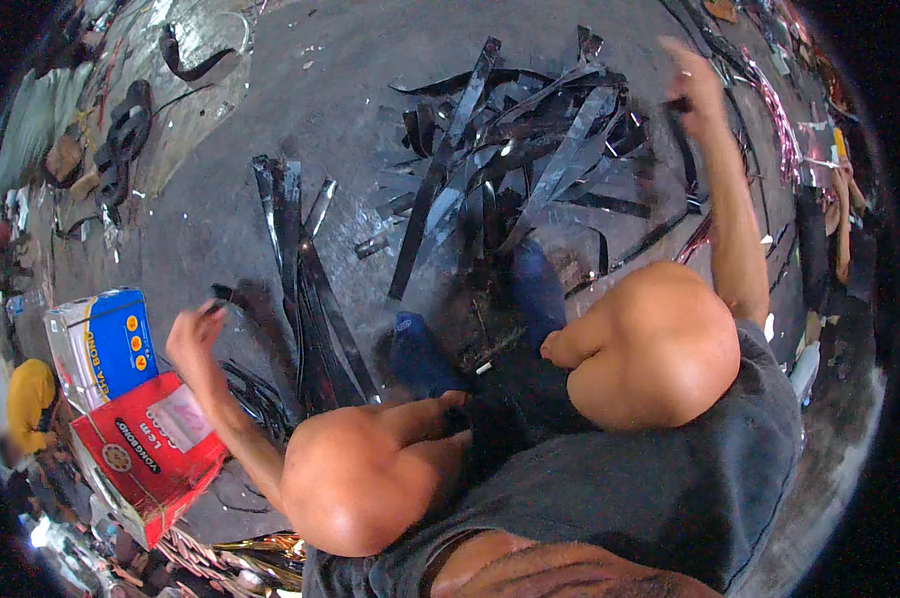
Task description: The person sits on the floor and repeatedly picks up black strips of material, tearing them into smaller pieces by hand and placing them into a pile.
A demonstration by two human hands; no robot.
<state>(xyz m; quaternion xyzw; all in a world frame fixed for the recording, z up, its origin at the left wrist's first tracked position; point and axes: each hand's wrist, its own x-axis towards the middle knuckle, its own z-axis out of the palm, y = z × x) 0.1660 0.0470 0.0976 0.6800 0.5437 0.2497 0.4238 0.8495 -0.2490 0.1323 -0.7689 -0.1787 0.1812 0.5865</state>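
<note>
- Progress: partway, in my judgement. A bundle of black strips (292,239) lies roughly lengthwise on the floor (221,214); a loose pile of strips (544,164), crossed and unsorted, remains ahead of my feet.
- Left hand (197,337): near the red box (136,453), fingers closed on a dark strip (223,293).
- Right hand (701,90): raised beside the pile, partly extended and blurred; I cannot tell whether it grips the dark piece at its edge.

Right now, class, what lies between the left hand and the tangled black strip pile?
The head view shows a separate bundle of black strips on the floor.
</note>
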